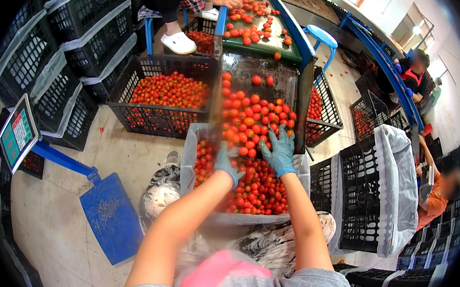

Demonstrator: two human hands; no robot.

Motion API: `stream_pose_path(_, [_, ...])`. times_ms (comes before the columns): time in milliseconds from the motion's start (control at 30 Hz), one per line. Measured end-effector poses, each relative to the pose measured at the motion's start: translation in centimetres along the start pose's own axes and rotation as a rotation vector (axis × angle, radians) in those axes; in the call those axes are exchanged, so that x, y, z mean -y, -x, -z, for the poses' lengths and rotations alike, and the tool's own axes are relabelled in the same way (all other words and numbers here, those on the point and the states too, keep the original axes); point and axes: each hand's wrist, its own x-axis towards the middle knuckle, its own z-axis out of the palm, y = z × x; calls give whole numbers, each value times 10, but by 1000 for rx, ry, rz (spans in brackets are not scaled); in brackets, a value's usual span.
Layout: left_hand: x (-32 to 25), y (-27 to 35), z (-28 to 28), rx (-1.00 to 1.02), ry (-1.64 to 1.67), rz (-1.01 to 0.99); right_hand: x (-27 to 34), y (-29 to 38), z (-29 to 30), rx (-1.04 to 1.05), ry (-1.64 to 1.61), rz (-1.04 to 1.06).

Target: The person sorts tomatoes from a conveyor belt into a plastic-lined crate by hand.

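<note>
My right hand (280, 151), in a blue glove, has its fingers spread against cherry tomatoes (251, 119) at the lower end of a dark metal chute (259, 67). My left hand (227, 165), also gloved in blue and blurred by motion, is at the chute's lower left corner with its thumb apart from the fingers. I see nothing gripped in it. Below both hands, a crate with a pale liner (189, 156) sits between my knees, heaped with red cherry tomatoes (256, 189). My forearms cover part of it.
A conveyor belt (278, 29) carrying tomatoes feeds the chute. Black crates of tomatoes (157, 118) flank it. At left is a blue platform scale (111, 217) with a display (19, 133). Lined crates (358, 196) stack at right. A co-worker's hand (228, 2) rests by the belt.
</note>
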Motion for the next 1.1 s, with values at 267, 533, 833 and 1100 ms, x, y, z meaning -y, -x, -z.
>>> stream_pose_path(267, [4, -2, -3, -98, 39, -39, -28, -30, -1, -284, -383, -63])
stream_pose_path(533, [6, -7, -8, -193, 80, -36, 0, -72, -29, -171, -326, 2])
stream_pose_path(833, [6, -12, -3, -136, 79, -27, 17, -53, -24, -113, -127, 54])
stream_pose_path(1100, [6, -12, -2, -117, 77, -43, 29, -48, -9, -195, -138, 228])
